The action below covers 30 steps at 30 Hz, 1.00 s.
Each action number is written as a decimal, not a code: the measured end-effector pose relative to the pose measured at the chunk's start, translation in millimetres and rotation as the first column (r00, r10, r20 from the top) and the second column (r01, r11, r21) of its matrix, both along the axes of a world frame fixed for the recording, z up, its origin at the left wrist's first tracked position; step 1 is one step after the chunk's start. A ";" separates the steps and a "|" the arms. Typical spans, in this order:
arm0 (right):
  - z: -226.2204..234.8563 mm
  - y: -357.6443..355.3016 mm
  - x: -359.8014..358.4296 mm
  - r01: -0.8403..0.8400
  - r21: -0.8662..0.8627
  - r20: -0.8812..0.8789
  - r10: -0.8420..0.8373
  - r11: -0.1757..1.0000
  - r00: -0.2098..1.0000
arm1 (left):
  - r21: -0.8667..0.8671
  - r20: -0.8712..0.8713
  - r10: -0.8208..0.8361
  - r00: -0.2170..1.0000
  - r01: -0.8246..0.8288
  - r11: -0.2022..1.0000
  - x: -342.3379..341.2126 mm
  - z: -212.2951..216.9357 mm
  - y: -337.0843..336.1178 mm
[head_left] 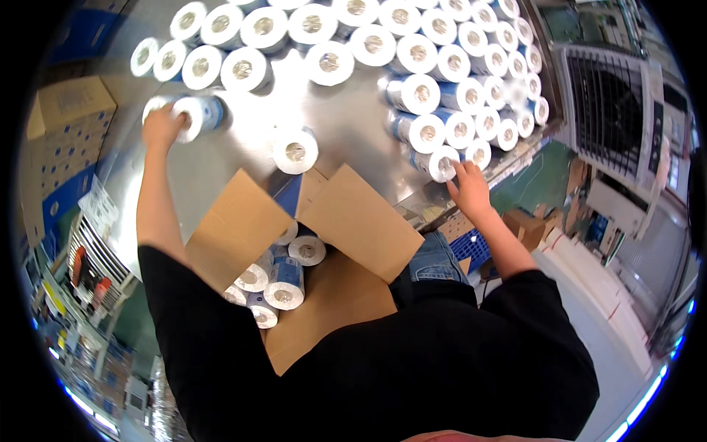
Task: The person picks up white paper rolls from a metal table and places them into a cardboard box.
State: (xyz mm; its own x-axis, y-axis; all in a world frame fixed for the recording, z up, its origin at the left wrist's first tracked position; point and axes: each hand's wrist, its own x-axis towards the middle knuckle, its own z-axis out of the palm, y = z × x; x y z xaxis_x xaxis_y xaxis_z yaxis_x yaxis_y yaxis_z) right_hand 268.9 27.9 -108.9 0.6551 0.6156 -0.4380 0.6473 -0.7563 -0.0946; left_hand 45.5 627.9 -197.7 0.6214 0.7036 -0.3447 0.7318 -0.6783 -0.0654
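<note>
At the table's left side, my left hand (163, 127) is closed on a pair of white paper rolls with blue wrapping, its fingers at their ends. The nearer paper roll (193, 119) shows beside it; the other is partly hidden by the hand. My right hand (471, 190) reaches to the right, fingers bent at the core of the end paper roll (442, 163) in the right-hand stack. An open cardboard box (331, 295) stands against my body, flaps spread, with several rolls (286, 286) inside at its left. One paper roll (296, 151) stands alone just beyond the flaps.
Several rows of paper rolls (311, 24) cover the far part of the shiny metal table (243, 136). Stacked cartons (70, 110) stand at the left. Beyond the table's right edge are a large grey fan unit (607, 99) and a blue crate (471, 247).
</note>
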 end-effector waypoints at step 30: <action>-73.9 -16.0 61.5 0.028 0.091 -0.119 -0.017 0.995 0.993 | -0.069 -0.049 -0.429 0.902 0.425 0.902 -126.6 113.7 -381.5</action>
State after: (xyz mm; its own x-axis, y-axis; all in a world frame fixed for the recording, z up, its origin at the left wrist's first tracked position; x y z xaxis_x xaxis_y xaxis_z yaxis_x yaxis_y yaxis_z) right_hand 330.4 11.9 -182.9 0.6166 0.6428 -0.4546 0.6105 -0.7550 -0.2394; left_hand -81.1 246.3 -84.0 0.8343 0.3543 -0.4224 0.3669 -0.9287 -0.0544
